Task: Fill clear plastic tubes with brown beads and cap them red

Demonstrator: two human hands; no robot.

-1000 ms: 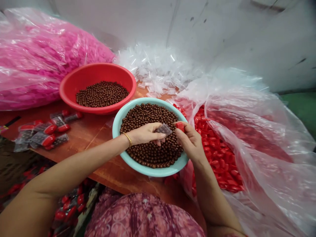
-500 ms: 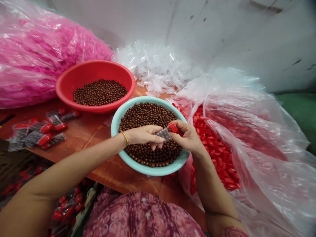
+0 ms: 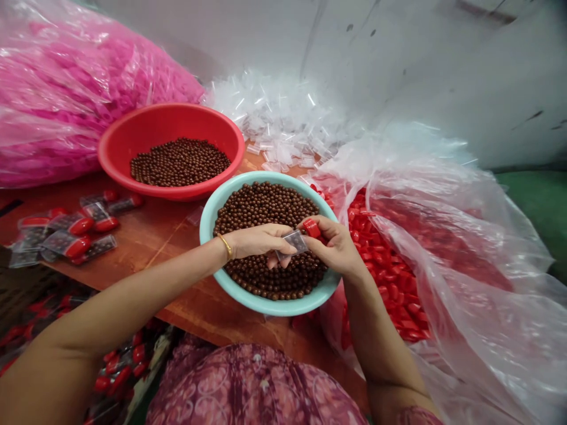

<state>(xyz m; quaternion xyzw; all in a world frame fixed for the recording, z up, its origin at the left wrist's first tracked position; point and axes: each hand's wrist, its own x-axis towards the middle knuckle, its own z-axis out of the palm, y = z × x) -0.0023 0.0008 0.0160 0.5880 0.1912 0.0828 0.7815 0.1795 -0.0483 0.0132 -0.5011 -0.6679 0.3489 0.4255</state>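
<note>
L hand [image 3: 254, 242], head view, holds clear box [image 3: 295, 241]; R hand [image 3: 335, 248] pinches red cap [image 3: 312, 228] right by it. Both over blue bowl [image 3: 274, 307] w/ brown balls [image 3: 268, 206]. Red bowl [image 3: 177, 121] sits behind, to the left, on surface [image 3: 148, 236].

Elbows bent, a person reaches past the near edge of the table [image 3: 144, 243], left forearm [image 3: 155, 300] slanting across it and right forearm [image 3: 376, 327] angled inward. The left hand [image 3: 261, 243] and right hand [image 3: 334, 245] face each other, thumbs pressed toward curled fingers, fingertips close together.
</note>
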